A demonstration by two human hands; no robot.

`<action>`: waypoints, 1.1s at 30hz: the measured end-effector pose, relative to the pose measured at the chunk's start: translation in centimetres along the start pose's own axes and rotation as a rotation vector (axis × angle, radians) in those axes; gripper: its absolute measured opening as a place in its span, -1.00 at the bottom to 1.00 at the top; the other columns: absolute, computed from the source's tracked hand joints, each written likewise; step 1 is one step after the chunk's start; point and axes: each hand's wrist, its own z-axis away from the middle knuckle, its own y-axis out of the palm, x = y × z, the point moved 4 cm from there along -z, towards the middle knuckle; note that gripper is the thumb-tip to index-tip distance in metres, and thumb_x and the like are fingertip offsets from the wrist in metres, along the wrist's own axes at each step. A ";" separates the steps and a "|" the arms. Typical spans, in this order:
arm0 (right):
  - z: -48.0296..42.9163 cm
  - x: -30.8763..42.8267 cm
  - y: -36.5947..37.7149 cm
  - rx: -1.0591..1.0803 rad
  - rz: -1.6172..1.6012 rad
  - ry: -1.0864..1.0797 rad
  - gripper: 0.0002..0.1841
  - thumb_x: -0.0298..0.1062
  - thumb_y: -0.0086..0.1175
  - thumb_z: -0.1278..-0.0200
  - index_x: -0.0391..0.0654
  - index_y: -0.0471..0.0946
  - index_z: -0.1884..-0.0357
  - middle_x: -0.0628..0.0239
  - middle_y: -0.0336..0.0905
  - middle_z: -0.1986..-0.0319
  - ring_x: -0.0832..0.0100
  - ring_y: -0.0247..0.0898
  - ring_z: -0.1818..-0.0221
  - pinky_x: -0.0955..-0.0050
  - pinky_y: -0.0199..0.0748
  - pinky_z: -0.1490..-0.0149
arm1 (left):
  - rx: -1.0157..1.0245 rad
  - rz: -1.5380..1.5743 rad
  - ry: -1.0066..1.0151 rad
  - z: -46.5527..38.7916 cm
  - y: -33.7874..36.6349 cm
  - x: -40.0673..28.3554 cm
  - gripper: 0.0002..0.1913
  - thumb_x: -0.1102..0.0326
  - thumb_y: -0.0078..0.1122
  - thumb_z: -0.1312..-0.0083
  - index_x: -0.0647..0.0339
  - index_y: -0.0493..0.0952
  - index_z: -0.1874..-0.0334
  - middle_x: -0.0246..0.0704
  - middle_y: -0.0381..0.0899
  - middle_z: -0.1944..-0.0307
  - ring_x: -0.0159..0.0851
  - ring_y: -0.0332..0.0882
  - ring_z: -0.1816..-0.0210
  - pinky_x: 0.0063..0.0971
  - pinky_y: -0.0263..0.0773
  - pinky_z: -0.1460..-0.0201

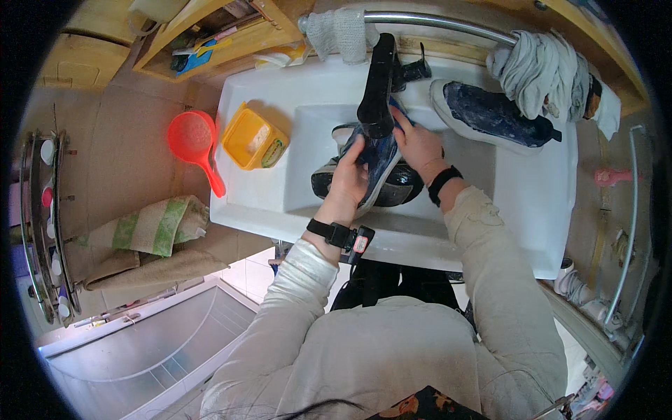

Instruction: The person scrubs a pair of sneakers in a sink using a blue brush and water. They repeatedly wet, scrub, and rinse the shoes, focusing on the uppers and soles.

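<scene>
A blue shoe with a pale sole (382,165) is held in both hands below a black faucet (378,105), over the white sink (252,202). My left hand (347,176) grips its left side, thumb up along the upper. The fingers of my right hand (417,142) press on its right side near the faucet. The faucet hides part of the shoe. Beneath it in the basin lie more shoes, one of them black (401,184), mostly covered. Another dark blue shoe with a white sole (488,113) rests on the sink's right ledge.
A yellow tub (254,139) with whitish contents stands on the left ledge, beside a red dipper (194,139). Gloves (546,73) and a knitted cloth (336,34) hang on the metal rail (441,22) behind the faucet. Towels (157,226) hang at the left.
</scene>
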 end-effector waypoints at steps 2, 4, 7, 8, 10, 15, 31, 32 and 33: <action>1.9 0.3 1.5 0.213 -0.174 0.015 -0.47 -0.06 -0.02 -0.35 0.30 0.23 -0.37 0.00 0.59 0.43 0.00 0.57 0.35 0.05 0.50 0.27 | -0.116 -0.182 -0.141 0.0 -0.8 0.2 -0.60 0.15 0.28 -0.25 0.18 0.52 -0.07 -0.32 0.62 0.06 -0.26 0.59 0.07 -0.38 0.49 -0.04; 4.0 -0.6 3.3 0.192 -0.384 -0.088 -0.49 -0.08 -0.04 -0.37 0.33 0.24 -0.36 -0.02 0.59 0.40 0.01 0.56 0.34 0.10 0.51 0.24 | -0.155 -0.430 -0.304 -0.1 -1.8 0.3 -0.64 0.22 0.35 -0.18 0.28 0.58 0.05 -0.28 0.65 0.16 -0.31 0.61 0.20 -0.45 0.52 0.16; 3.7 -3.7 4.1 0.290 -0.192 -0.048 -0.51 -0.08 -0.05 -0.39 0.30 0.26 -0.35 0.00 0.59 0.43 0.00 0.56 0.38 0.08 0.49 0.26 | -0.252 -1.137 -0.451 0.2 -3.4 0.2 -0.62 0.19 0.39 -0.13 0.39 0.61 0.14 -0.23 0.64 0.20 -0.31 0.60 0.19 -0.49 0.47 0.17; 3.0 -4.3 3.8 0.216 -0.016 -0.025 -0.53 -0.08 -0.08 -0.40 0.24 0.28 -0.33 0.03 0.59 0.48 0.00 0.55 0.42 0.06 0.47 0.29 | -0.208 -1.191 -0.375 0.2 -3.1 0.3 -0.60 0.21 0.39 -0.10 0.48 0.61 0.18 -0.20 0.64 0.20 -0.26 0.59 0.23 -0.45 0.44 0.23; 3.0 -4.4 3.3 0.151 -0.039 -0.011 -0.55 -0.08 -0.09 -0.41 0.22 0.29 -0.32 0.05 0.60 0.48 0.00 0.55 0.43 0.04 0.46 0.30 | -0.288 -1.324 -0.253 0.5 -2.9 0.1 -0.60 0.26 0.35 -0.11 0.50 0.60 0.14 -0.18 0.64 0.19 -0.23 0.59 0.24 -0.42 0.44 0.24; 5.3 1.1 0.5 0.260 -0.389 -0.071 -0.48 -0.11 -0.02 -0.37 0.24 0.24 -0.36 0.05 0.60 0.51 0.00 0.57 0.45 0.11 0.51 0.31 | -0.429 -1.018 -0.035 0.9 -2.2 -0.1 -0.62 0.24 0.12 -0.31 0.44 0.55 -0.03 -0.11 0.62 0.11 -0.26 0.58 0.16 -0.36 0.45 0.12; 2.0 6.3 4.3 0.415 -0.155 -0.048 -0.46 -0.07 -0.08 -0.39 0.23 0.18 -0.40 -0.10 0.59 0.30 -0.10 0.55 0.29 0.01 0.47 0.17 | -0.397 0.440 0.108 -2.2 -7.1 3.2 -0.53 -0.05 -0.26 -0.51 0.17 0.43 -0.17 -0.26 0.54 -0.08 -0.12 0.49 -0.06 -0.21 0.36 -0.21; 0.6 6.6 4.6 0.364 -0.123 -0.027 -0.45 -0.11 -0.07 -0.39 0.22 0.17 -0.41 -0.10 0.59 0.23 -0.12 0.55 0.25 0.05 0.48 0.14 | -0.431 0.413 0.125 -2.5 -7.0 3.1 -0.50 -0.10 -0.15 -0.46 0.18 0.43 -0.16 -0.27 0.55 -0.05 -0.14 0.49 -0.04 -0.25 0.36 -0.20; -0.3 6.8 4.7 0.284 -0.105 -0.032 -0.44 -0.15 -0.05 -0.40 0.20 0.17 -0.42 -0.10 0.58 0.17 -0.13 0.54 0.22 0.09 0.48 0.10 | -0.472 0.410 0.142 -2.6 -7.1 2.9 -0.49 -0.12 -0.10 -0.44 0.18 0.43 -0.16 -0.28 0.55 -0.05 -0.14 0.49 -0.04 -0.25 0.37 -0.19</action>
